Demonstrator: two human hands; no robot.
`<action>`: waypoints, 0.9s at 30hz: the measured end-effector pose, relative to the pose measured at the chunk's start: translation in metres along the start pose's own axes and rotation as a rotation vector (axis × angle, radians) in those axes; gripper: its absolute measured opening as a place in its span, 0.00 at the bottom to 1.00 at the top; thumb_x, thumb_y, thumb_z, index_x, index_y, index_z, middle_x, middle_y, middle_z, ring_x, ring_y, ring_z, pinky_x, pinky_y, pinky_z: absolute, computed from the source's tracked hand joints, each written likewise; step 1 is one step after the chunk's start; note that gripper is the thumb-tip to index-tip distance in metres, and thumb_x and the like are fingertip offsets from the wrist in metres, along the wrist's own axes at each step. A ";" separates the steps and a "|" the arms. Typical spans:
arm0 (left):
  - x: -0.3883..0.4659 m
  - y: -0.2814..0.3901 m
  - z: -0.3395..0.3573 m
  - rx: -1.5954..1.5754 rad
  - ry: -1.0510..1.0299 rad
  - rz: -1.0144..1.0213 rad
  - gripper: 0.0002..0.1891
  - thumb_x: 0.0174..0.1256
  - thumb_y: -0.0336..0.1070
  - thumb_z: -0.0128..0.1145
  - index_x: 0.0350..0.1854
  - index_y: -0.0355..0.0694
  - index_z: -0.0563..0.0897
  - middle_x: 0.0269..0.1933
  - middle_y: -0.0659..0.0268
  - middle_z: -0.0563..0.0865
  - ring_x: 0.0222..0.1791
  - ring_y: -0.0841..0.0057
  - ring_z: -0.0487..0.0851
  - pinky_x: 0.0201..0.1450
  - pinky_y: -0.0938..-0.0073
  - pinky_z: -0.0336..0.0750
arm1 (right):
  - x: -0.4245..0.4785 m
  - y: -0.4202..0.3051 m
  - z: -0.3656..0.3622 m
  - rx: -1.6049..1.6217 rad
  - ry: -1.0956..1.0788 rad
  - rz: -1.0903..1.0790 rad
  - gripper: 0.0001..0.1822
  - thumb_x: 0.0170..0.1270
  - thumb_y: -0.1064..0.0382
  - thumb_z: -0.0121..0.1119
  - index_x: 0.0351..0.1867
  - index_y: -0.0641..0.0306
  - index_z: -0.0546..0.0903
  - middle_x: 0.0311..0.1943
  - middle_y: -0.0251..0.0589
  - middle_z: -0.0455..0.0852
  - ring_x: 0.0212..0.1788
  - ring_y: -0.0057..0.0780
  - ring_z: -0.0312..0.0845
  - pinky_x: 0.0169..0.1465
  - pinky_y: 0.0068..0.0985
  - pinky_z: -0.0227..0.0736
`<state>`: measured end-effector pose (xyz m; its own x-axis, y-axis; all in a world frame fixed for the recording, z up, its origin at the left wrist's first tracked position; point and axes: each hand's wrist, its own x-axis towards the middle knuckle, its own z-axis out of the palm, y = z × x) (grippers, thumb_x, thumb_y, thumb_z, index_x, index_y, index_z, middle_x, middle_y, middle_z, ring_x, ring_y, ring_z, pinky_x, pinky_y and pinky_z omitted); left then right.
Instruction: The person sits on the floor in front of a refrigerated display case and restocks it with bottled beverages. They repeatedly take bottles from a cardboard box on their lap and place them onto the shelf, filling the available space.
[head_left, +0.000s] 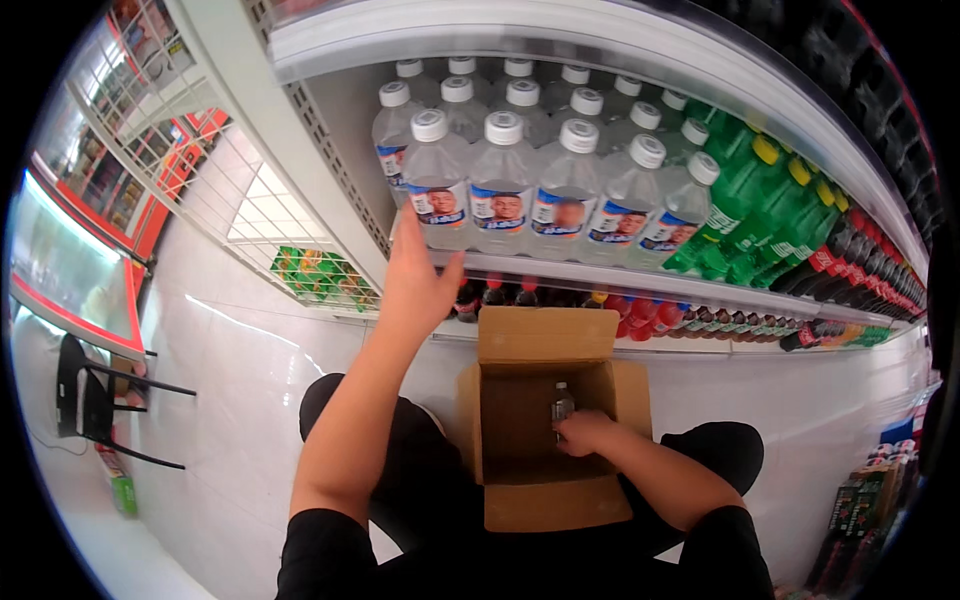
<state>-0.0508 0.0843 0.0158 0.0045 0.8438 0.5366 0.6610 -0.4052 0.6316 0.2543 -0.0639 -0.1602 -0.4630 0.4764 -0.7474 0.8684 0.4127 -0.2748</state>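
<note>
Inside an open cardboard box (546, 334) on the floor between my knees, my right hand (587, 433) grips a small clear plastic bottle (562, 403) with a white cap. My left hand (420, 274) is raised to the shelf, its thumb spread from its fingers. Those fingers lie along the lower left side of the front-left white-capped bottle (430, 161); whether they press on it I cannot tell. Several matching clear bottles (501, 169) with blue-and-white picture labels stand upright in rows on the shelf (570, 271).
Green bottles (757, 202) and cola bottles (862, 255) fill the shelf further right. Below are red drink bottles (651, 319). A white wire rack (217, 232) borders the shelf at left. A black chair (90, 397) stands far left; stacked drink packs (859, 510) are far right.
</note>
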 end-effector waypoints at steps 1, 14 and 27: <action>-0.002 0.004 -0.003 0.026 0.000 -0.015 0.45 0.61 0.29 0.69 0.77 0.26 0.55 0.68 0.37 0.73 0.69 0.40 0.72 0.70 0.54 0.70 | 0.009 0.000 0.004 -0.009 -0.005 0.000 0.25 0.64 0.48 0.63 0.60 0.54 0.82 0.52 0.53 0.88 0.55 0.55 0.84 0.56 0.48 0.81; 0.007 0.005 -0.022 0.019 -0.062 0.045 0.43 0.59 0.28 0.67 0.74 0.23 0.57 0.56 0.34 0.81 0.55 0.34 0.79 0.58 0.47 0.74 | 0.187 0.077 0.175 -0.212 0.142 0.292 0.42 0.56 0.51 0.68 0.70 0.71 0.71 0.66 0.60 0.78 0.63 0.54 0.79 0.67 0.44 0.75; 0.005 0.007 -0.014 0.119 -0.004 0.020 0.45 0.56 0.31 0.68 0.74 0.23 0.57 0.51 0.39 0.81 0.51 0.39 0.80 0.58 0.47 0.72 | 0.207 0.084 0.177 0.393 0.322 0.547 0.51 0.47 0.55 0.80 0.73 0.62 0.66 0.61 0.55 0.82 0.57 0.43 0.80 0.63 0.36 0.78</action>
<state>-0.0563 0.0807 0.0304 0.0219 0.8375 0.5460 0.7454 -0.3776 0.5494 0.2623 -0.0684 -0.4452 0.0768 0.7628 -0.6421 0.9612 -0.2277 -0.1555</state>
